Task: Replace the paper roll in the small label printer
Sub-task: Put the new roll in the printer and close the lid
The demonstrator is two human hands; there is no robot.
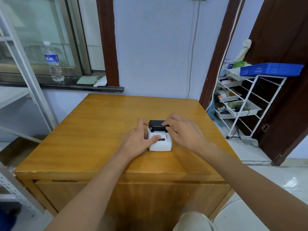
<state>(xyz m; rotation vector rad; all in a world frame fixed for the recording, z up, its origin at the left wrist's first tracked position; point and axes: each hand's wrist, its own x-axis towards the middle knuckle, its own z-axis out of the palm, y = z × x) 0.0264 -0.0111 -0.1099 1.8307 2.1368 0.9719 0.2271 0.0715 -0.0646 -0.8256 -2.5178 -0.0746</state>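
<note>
A small white label printer (162, 145) with a black lid (155, 123) at its far end sits near the middle of a wooden table (93, 127). My left hand (139, 139) rests against the printer's left side, thumb lying across its white top and index finger touching the lid's left edge. My right hand (182, 130) is on the right side, fingers laid over the black lid. The lid looks slightly raised. No paper roll is visible; the printer's inside is hidden.
A water bottle (53, 61) and folded cloths (88, 80) sit on the window sill behind the table. A white wire rack (250, 97) with trays and a blue basket (271, 69) stands at the right. A metal shelf frame (25, 64) is at the left.
</note>
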